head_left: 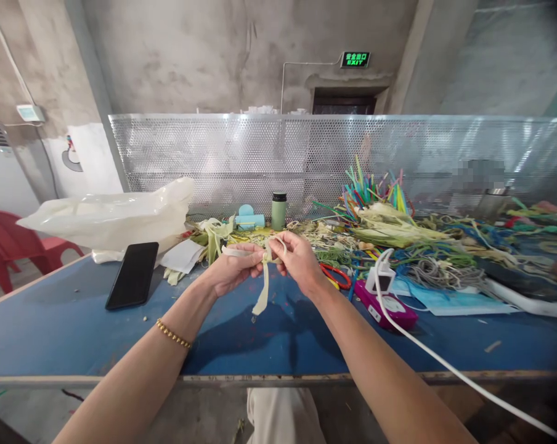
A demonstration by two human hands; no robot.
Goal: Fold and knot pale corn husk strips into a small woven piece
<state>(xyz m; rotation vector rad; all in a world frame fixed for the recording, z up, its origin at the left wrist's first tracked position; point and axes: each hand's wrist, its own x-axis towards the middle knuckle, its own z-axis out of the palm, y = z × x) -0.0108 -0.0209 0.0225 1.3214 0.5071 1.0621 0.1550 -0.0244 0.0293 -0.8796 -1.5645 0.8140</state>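
Between my two hands, above the blue table, is a pale yellow-green husk strip [262, 300] with a loop and a crossing at the fingertips. My left hand [231, 271] pinches it from the left, thumb against fingers. From the other side my right hand [299, 260] is closed on the strip near its loop. One flat tail hangs below the fingers, over the tabletop. The fingers partly hide the crossing, so I cannot tell whether it is knotted.
A black phone [133, 275] and a translucent plastic bag [116, 216] lie left. Behind my hands stands a green bottle [279, 211]. Husks [394, 225], cords and a purple power strip [386, 306] with a white cable [438, 364] are on the right. Perforated metal [214, 148] bounds the back.
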